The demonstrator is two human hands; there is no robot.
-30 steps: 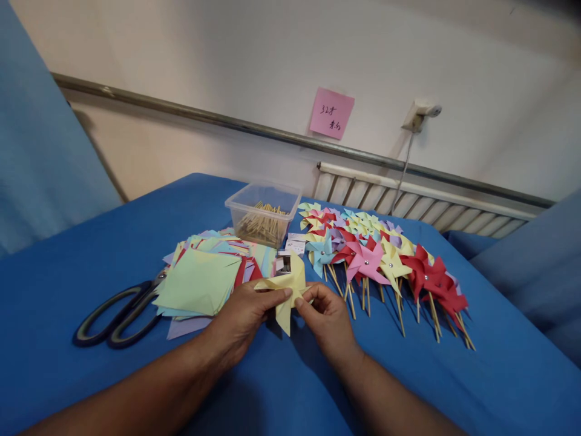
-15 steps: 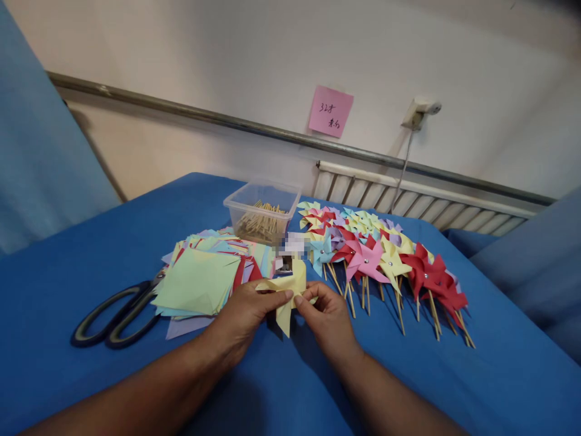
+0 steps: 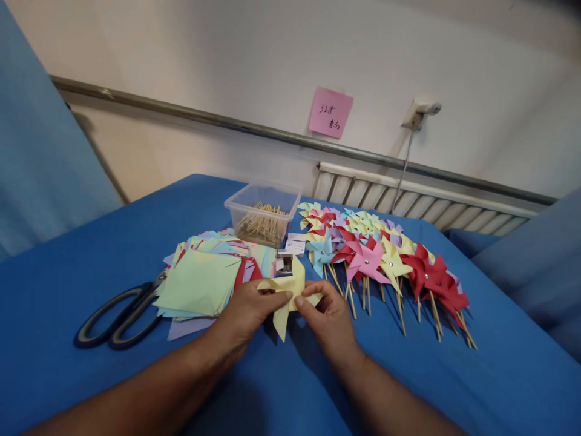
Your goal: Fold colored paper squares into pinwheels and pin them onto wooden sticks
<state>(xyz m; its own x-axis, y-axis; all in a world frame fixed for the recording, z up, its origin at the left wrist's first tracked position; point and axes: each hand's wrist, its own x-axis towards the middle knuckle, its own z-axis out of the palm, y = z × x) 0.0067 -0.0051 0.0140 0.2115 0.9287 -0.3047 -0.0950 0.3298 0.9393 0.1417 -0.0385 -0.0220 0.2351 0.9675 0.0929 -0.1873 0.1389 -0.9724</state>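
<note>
A yellow paper pinwheel point(image 3: 282, 321) with folded blades is held up between my two hands, above the blue cloth. My left hand point(image 3: 247, 312) pinches it from the left, thumb on its front near the centre. From the right, my right hand point(image 3: 327, 315) grips it with the thumb close to the centre and the fingers behind. No stick shows on this pinwheel. Just behind it stands a small open box point(image 3: 285, 265), its contents too small to make out. Left of my hands lies a pile of coloured paper squares point(image 3: 200, 284), a pale green one on top.
Large scissors point(image 3: 115, 321) lie at the left, their blades under the papers. A clear plastic tub point(image 3: 236, 209) of wooden sticks point(image 3: 263, 221) stands behind. Rows of finished pinwheels point(image 3: 367, 261) on sticks lie to the right. A radiator point(image 3: 408, 200) lines the wall.
The pinwheel's blades have shifted slightly, with the lower one swinging a little left and the upper one now more pointed. Both hands keep their hold in nearly the same place.
</note>
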